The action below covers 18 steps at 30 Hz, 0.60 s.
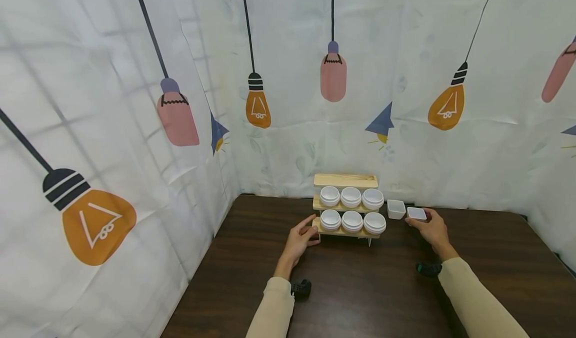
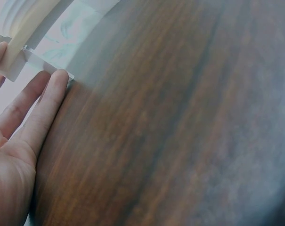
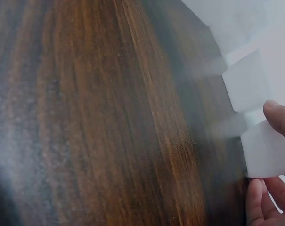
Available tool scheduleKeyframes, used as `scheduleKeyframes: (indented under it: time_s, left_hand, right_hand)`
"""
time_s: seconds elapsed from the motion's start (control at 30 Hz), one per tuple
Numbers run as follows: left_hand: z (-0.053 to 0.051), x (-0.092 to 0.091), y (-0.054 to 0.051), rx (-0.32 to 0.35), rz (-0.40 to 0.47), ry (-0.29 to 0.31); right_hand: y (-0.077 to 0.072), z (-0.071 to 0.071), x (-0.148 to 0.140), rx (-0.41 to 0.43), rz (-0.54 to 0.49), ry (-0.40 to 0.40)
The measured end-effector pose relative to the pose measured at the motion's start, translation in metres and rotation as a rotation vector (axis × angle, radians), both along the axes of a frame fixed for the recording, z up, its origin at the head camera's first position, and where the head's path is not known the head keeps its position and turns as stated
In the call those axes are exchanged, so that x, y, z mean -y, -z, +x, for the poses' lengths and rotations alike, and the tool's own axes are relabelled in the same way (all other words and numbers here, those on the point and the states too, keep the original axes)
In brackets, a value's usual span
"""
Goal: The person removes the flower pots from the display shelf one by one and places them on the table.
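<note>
A tiered wooden stand stands at the back of the table, with several round white bowls in two rows. My left hand is at the stand's left end, its fingers extended. In the left wrist view, fingertips touch the stand's clear leg, below the wooden board. To the right of the stand, my right hand holds a small square white dish between thumb and fingers. Another square white dish sits between it and the stand.
The dark wood-grain table reaches back to a pale curtain printed with lamps, which also hangs along the left side. A dark band is on the left wrist, and another is on the right.
</note>
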State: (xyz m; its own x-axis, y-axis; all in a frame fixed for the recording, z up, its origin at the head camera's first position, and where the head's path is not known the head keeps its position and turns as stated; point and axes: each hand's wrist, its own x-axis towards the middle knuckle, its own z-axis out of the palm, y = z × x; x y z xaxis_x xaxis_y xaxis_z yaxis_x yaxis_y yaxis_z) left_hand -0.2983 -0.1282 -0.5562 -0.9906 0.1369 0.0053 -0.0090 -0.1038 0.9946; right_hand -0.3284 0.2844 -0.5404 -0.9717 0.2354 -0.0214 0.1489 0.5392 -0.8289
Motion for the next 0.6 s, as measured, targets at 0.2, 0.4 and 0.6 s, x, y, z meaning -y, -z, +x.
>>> scheduleKeyframes:
  time_s: [0.2, 0.4, 0.6]
  left_hand:
    - [0.0004, 0.0005, 0.0004, -0.008, -0.005, 0.006]
    - [0.0011, 0.0005, 0.0002, -0.016, -0.007, 0.009]
    - [0.0019, -0.0001, -0.0014, -0.01, -0.01, 0.003]
  right_hand:
    - [0.0013, -0.0022, -0.0018, -0.007, 0.005, 0.003]
    - [0.0015, -0.0051, -0.0029, -0.009, 0.016, 0.005]
    - [0.0015, -0.0079, -0.0037, -0.01, 0.024, -0.007]
